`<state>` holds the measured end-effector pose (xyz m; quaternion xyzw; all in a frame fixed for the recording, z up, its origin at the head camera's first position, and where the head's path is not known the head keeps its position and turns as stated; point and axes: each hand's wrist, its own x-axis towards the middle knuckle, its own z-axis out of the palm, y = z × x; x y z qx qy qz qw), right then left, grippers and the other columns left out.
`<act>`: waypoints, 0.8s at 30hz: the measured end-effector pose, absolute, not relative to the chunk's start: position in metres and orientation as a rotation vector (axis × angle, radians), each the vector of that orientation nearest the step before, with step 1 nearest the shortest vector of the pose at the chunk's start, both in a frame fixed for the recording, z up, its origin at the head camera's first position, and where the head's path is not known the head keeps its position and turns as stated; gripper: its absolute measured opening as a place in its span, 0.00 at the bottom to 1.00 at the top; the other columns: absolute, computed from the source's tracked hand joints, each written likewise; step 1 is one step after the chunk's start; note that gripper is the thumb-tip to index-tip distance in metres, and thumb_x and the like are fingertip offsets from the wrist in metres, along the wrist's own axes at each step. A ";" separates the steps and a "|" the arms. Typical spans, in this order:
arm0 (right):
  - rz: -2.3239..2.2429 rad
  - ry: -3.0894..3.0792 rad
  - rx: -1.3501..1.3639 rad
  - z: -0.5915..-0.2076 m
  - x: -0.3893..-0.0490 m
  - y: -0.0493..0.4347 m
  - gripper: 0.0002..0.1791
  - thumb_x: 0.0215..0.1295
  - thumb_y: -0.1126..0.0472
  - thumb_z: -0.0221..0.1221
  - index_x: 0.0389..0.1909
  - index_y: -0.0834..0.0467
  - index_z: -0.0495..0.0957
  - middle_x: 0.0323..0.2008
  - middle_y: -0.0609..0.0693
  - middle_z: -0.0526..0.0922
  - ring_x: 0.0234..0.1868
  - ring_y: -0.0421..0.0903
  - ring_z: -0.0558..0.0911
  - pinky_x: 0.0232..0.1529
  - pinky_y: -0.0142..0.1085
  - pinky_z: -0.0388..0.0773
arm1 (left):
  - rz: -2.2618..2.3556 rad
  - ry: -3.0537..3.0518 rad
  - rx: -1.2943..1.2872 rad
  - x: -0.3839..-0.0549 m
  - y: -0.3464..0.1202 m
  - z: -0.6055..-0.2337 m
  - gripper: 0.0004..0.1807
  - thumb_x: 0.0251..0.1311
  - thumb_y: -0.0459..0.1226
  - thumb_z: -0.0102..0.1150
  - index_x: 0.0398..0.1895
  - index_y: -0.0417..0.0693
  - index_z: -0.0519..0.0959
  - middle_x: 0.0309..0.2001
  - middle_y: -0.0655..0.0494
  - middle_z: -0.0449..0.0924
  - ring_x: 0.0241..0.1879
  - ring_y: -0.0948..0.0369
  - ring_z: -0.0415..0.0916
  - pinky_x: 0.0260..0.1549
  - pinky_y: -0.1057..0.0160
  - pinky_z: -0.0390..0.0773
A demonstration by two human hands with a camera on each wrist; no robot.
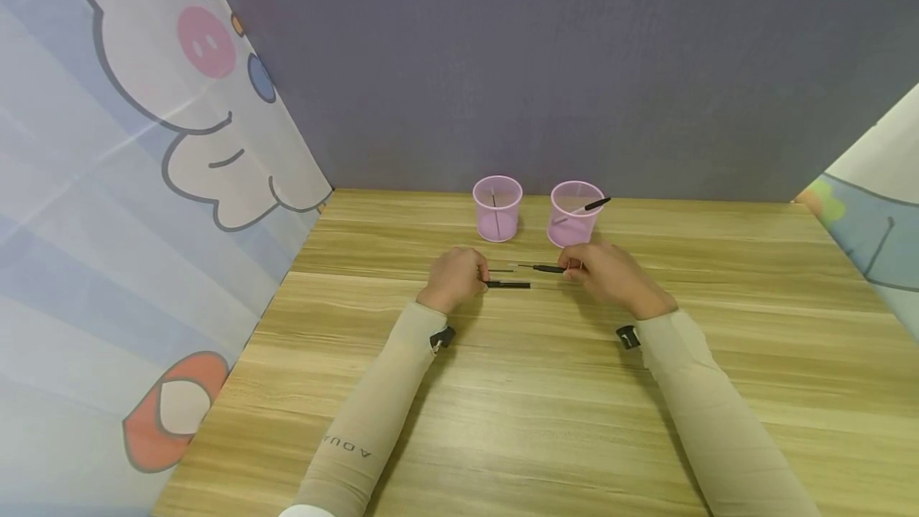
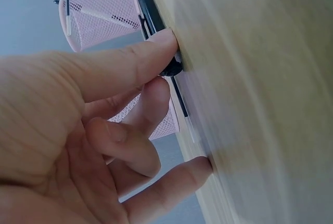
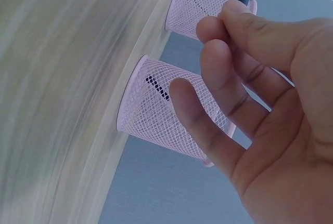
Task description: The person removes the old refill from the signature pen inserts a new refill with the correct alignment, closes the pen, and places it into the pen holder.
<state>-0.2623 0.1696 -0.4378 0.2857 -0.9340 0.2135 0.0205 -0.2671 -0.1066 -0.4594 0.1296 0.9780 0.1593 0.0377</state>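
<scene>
1. The left hand (image 1: 455,279) pinches between thumb and forefinger a slim, straight black pen piece (image 1: 513,285), low over the light wood-grain surface (image 1: 517,421); its left end is covered by the fingers, and whether it is slightly lifted I cannot tell.
2. Behind this hand stands a pink mesh cup (image 1: 507,227), upright; the thin dark rod (image 1: 494,199) leaning in it is faint through the mesh.
3. A very thin dark stick (image 1: 502,270) lies just behind the black piece, partly hidden by the left hand.
4. The second pink mesh cup (image 1: 562,231) holds a white-and-black pen (image 1: 597,203); its lower part shows only dimly.
5. The right hand (image 1: 610,276) grasps, by its fingertips, a black slender pen part with a thin, pale-tipped point (image 1: 549,268); its right end is hidden. In the right wrist view it is cut off above.
</scene>
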 end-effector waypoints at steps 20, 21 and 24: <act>0.656 -2.899 0.875 -0.439 -0.263 0.172 0.03 0.65 0.65 0.66 0.38 0.55 0.84 0.30 0.46 0.85 0.34 0.45 0.82 0.39 0.46 0.79 | 0.467 2.973 0.389 -0.267 -0.107 -0.457 0.06 0.54 0.41 0.77 0.26 0.59 0.86 0.42 0.60 0.87 0.47 0.57 0.81 0.46 0.51 0.81; 0.654 -2.900 0.871 -0.439 -0.263 0.172 0.03 0.65 0.65 0.66 0.38 0.55 0.84 0.30 0.46 0.85 0.34 0.45 0.82 0.39 0.46 0.79 | 0.470 2.971 0.397 -0.267 -0.108 -0.457 0.06 0.53 0.41 0.77 0.26 0.59 0.86 0.42 0.60 0.87 0.47 0.57 0.81 0.45 0.51 0.80; 0.655 -2.900 0.861 -0.438 -0.262 0.172 0.03 0.65 0.64 0.67 0.38 0.55 0.84 0.30 0.47 0.85 0.34 0.45 0.82 0.39 0.46 0.79 | 0.496 2.964 0.418 -0.267 -0.109 -0.455 0.06 0.53 0.41 0.77 0.28 0.59 0.87 0.40 0.61 0.86 0.44 0.57 0.80 0.44 0.53 0.79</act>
